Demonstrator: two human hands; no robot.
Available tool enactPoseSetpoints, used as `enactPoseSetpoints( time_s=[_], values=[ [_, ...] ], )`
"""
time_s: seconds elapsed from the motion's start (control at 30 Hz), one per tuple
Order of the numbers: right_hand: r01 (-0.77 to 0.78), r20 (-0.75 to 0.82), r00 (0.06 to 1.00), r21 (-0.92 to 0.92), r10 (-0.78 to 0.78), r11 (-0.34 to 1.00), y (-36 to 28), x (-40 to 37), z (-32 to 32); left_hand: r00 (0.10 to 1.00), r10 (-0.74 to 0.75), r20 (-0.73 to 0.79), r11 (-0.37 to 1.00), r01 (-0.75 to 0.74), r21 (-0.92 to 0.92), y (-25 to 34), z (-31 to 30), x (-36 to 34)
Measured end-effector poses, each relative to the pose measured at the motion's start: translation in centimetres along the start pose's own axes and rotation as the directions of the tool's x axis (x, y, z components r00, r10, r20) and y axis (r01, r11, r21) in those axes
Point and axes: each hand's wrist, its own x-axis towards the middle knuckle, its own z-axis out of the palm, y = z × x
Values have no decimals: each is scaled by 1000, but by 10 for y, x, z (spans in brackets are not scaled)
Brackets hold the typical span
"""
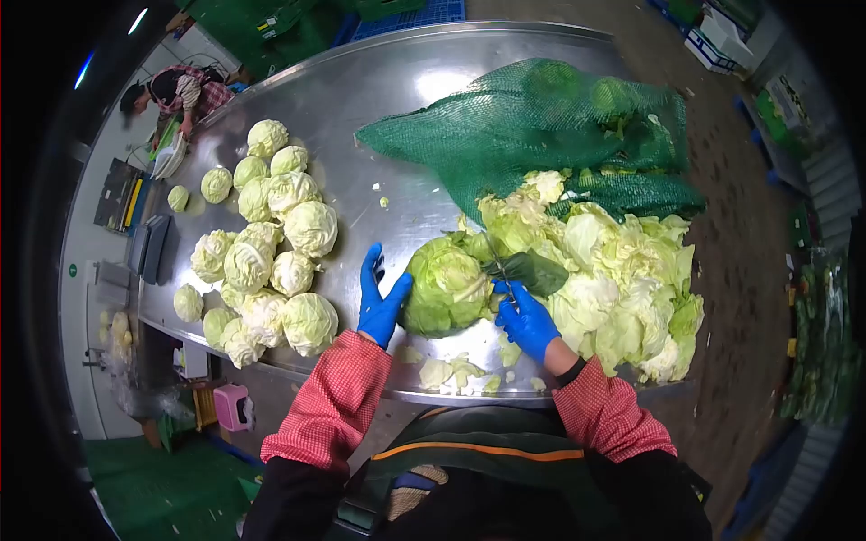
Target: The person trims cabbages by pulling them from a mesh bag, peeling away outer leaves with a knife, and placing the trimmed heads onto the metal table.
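Observation:
A green cabbage [445,287] with loose outer leaves sits on the metal table in front of me. My left hand [382,298], in a blue glove, is open at its left side, thumb near the leaves and fingers spread. My right hand [525,320], also gloved in blue, is closed at the cabbage's right side around what looks like a thin knife [499,256], pointing away from me. A dark green leaf [534,272] lies just beyond these fingers, partly against the cabbage. To the right is a large heap of pale loose leaves [622,288].
Several trimmed cabbages [309,229] are grouped on the left of the metal table [379,99]. A green mesh sack [541,117] with cabbages inside lies at the far right. Leaf scraps [448,371] lie near the front edge. Another person [185,95] stands at the far left.

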Motion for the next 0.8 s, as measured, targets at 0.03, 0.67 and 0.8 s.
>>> enactPoseSetpoints(
  time_s=[0.03, 0.67, 0.8],
  values=[
    [-15, 9, 1000, 25, 14, 1000, 9, 2, 5, 986, 138, 99, 984, -147, 97, 16, 5, 3],
    [174, 75, 981, -750, -179, 638, -47, 19, 14, 936, -95, 340, 933, -36, 358, 11, 13, 53],
    [297, 144, 945, -751, -292, 590, -32, 39, 13, 931, -23, 365, 947, -96, 305, 24, 24, 54]
  ],
)
